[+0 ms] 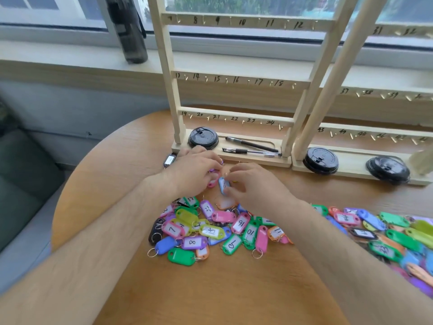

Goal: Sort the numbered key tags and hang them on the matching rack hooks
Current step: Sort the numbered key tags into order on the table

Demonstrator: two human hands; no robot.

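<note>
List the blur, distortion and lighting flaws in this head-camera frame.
Head view: wide-angle distortion splays the rack uprights outward. The tags at the right edge smear, their numbers barely legible. Motion blur softens the left hand, the right hand and the blue tag it pinches. Soft daylight comes from the window, with no harsh glare.

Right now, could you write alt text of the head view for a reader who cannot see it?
Two hands meet above a round wooden table: the right hand pinches a blue key tag, the left hand holds a pink tag. A pile of coloured numbered tags lies nearer the camera; behind stands a wooden rack with numbered hooks, all bare.
</note>
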